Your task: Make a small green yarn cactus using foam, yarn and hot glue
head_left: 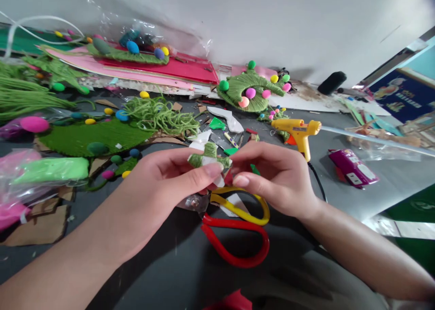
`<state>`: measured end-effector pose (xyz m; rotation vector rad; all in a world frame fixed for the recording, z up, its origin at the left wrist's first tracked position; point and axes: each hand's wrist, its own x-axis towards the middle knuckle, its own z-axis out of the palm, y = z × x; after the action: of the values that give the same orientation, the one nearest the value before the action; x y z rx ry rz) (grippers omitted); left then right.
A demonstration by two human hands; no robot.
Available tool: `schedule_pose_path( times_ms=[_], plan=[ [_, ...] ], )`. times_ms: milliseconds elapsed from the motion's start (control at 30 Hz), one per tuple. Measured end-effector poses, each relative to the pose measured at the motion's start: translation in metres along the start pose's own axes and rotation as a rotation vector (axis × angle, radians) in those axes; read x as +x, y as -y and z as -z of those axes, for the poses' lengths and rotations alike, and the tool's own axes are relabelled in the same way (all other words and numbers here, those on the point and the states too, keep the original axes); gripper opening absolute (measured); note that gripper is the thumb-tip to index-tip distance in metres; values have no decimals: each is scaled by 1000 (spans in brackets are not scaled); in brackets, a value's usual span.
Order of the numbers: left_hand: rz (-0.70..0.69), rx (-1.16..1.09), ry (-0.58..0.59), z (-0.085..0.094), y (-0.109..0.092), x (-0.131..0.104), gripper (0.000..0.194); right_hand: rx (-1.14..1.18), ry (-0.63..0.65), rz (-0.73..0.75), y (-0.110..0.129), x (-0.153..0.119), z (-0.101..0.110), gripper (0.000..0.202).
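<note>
Two bare hands work over one dark worktop [152, 269]; there is one small green yarn-wrapped piece [210, 150], one pair of scissors [234, 224] with one yellow and one red handle loop, one yellow glue gun [299, 128], one purple packet [353, 167] and, beyond the fingers, one larger green yarn-wrapped shape [238, 81] with eight coloured pompoms. Both forearms slant inward from the lower corners, so the left hand [173, 178] and right hand [275, 178] face each other. The left fingers pinch the small piece, thumb across its pale face. The right fingers are curled at its right edge, thumb and forefinger slightly parted; whether they grip it cannot be told. The scissors lie just below the fingers, the glue gun beyond the right fingers, the packet farther right.
</note>
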<state>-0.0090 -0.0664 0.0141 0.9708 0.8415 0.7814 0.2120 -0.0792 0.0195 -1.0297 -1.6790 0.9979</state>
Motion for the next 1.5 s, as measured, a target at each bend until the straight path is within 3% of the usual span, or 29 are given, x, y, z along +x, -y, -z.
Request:
schedule_pose_path(
  times_ms=[233, 533, 633, 767, 867, 933, 1033, 1133, 1333, 1500],
  plan=[
    [32, 39, -17, 0, 4, 0, 15, -70, -5, 6, 0, -2, -3, 2],
    [29, 27, -12, 2, 6, 0, 10, -108, 189, -98, 1, -4, 0, 17],
    [12, 29, -5, 3, 5, -1, 6, -140, 137, -109, -2, -2, 2, 26],
    [-21, 53, 19, 4, 2, -3, 9, -188, -42, -85, -9, 2, 6, 42],
    [-20, 58, 23, 4, 2, -4, 9, -245, -121, -41, -10, 3, 7, 34],
    [-17, 54, 20, 4, 3, -4, 6, -240, -109, 34, -8, 2, 6, 13],
    [-22, 59, 4, 4, 4, -4, 13, -164, -3, 113, -4, 0, 6, 29],
    [-7, 122, -12, 3, 4, -3, 18, -104, 71, 80, -3, -1, 4, 21],
    [22, 235, 13, 1, 1, -2, 19, -58, 37, -29, -3, 0, -5, 10],
    [0, 248, -31, 1, -1, -1, 22, 45, 17, -144, 1, 1, -5, 15]
  ],
)
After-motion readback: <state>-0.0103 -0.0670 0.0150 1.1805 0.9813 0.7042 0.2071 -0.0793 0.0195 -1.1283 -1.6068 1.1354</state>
